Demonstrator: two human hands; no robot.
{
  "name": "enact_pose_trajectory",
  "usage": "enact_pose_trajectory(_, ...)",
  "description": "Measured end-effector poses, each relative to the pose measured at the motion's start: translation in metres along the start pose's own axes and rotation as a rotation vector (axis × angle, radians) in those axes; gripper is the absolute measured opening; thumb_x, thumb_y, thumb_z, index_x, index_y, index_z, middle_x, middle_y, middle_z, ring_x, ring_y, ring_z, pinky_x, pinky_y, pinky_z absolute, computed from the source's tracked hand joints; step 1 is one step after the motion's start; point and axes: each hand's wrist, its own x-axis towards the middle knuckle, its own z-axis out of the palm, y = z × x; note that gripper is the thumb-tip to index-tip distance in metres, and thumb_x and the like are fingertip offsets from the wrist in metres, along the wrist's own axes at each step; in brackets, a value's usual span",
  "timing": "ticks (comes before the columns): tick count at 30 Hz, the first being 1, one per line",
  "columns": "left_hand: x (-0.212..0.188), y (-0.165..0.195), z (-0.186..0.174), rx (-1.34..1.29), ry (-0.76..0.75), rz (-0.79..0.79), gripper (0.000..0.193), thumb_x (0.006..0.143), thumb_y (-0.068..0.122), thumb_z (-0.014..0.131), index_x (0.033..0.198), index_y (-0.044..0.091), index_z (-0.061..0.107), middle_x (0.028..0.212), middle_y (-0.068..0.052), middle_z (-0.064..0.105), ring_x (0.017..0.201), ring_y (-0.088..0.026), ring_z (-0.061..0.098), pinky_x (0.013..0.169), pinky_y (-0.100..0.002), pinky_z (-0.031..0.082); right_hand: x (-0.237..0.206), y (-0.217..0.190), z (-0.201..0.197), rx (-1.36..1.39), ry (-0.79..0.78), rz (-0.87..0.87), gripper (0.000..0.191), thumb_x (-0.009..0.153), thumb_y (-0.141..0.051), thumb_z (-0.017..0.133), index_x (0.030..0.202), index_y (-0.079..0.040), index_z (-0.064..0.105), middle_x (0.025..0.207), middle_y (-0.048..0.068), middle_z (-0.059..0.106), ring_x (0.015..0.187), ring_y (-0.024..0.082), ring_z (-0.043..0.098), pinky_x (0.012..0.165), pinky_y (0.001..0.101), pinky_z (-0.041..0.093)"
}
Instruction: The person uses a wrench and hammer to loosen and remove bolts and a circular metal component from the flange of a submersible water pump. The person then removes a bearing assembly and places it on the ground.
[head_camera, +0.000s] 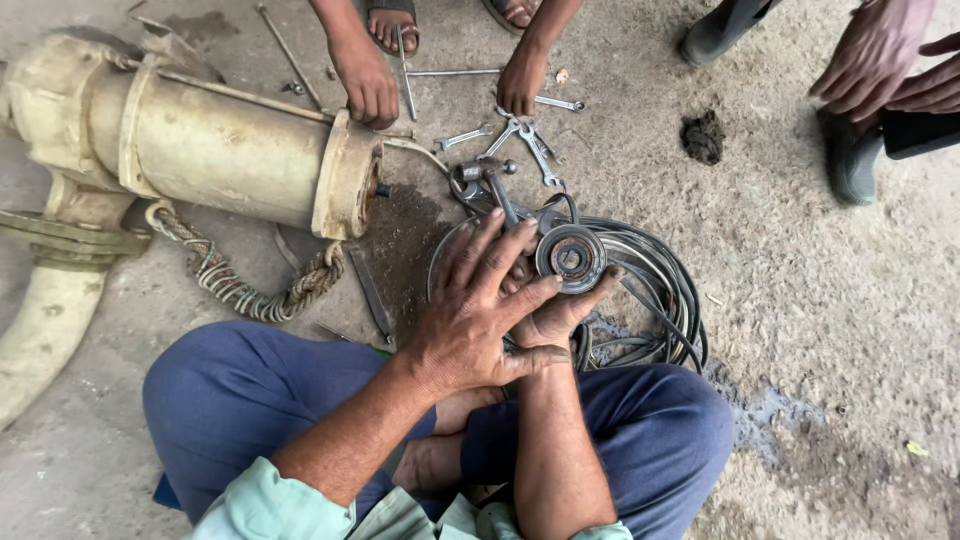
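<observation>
My right hand (556, 318) holds a round metal bearing-like part (571, 256) from underneath, thumb along its right side. Spread over it, my left hand (478, 305) has its fingers resting on the part's left edge and on my right hand. Both hands hover above a coil of grey cable (655, 283) on the concrete floor. I sit cross-legged in blue trousers.
A large dirty cream pump body (205, 145) with a rope (245, 290) lies at left. Wrenches (520, 135) and rods lie ahead. Another person's two hands (365, 80) reach down at the top. A further person's hands (890, 60) and boots stand at right.
</observation>
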Motion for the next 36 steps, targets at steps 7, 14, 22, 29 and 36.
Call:
enact_pose_trajectory(7,-0.003,-0.017,-0.005,0.039,-0.011,-0.022,0.067,0.079,0.069,0.075,0.129,0.024,0.073,0.163,-0.018,0.032,0.155,-0.044,0.021,0.125,-0.064,0.022,-0.005,0.005,-0.006,0.083,-0.052,0.021,0.092,0.081,-0.090,0.051,0.123,-0.010,0.065,0.107,0.014,0.068,0.098,0.028,0.063,0.088,0.0384,0.056)
enact_pose_trajectory(14,0.008,-0.026,-0.017,0.022,-0.020,-0.080,0.084,0.078,0.070,0.077,0.144,0.021,0.064,0.161,-0.021,0.032,0.153,-0.044,0.022,0.123,-0.064,0.022,-0.005,0.005,0.000,0.223,-0.467,0.160,0.107,0.092,-0.094,0.051,0.137,0.002,0.062,0.111,0.018,0.070,0.100,0.031,0.067,0.086,0.0424,0.057)
enact_pose_trajectory(22,0.003,-0.024,-0.010,0.122,-0.048,-0.066,0.072,0.077,0.065,0.079,0.136,0.026,0.067,0.159,-0.017,0.035,0.151,-0.043,0.023,0.121,-0.064,0.023,-0.004,0.009,0.008,-0.122,0.094,0.034,0.091,0.074,-0.086,0.057,0.123,-0.010,0.065,0.113,0.013,0.071,0.106,0.029,0.067,0.092,0.0441,0.059)
enact_pose_trajectory(29,-0.032,-0.039,-0.003,-0.008,-0.115,-0.211,0.076,0.078,0.059,0.080,0.133,0.009,0.067,0.158,-0.022,0.031,0.148,-0.046,0.026,0.117,-0.063,0.027,0.010,0.008,0.007,-0.124,0.010,0.008,0.080,0.089,-0.076,0.061,0.123,-0.004,0.069,0.088,0.009,0.064,0.071,0.019,0.057,0.061,0.0305,0.048)
enact_pose_trajectory(36,-0.091,-0.084,-0.004,-0.337,-0.086,-0.535,0.051,0.083,0.039,0.081,0.121,0.007,0.071,0.130,-0.015,0.068,0.122,-0.033,0.066,0.103,-0.043,0.053,0.025,0.019,-0.028,-0.417,0.479,0.144,0.034,0.092,-0.048,0.069,0.090,-0.014,0.061,0.073,0.003,0.057,0.059,0.016,0.053,0.052,0.0309,0.041)
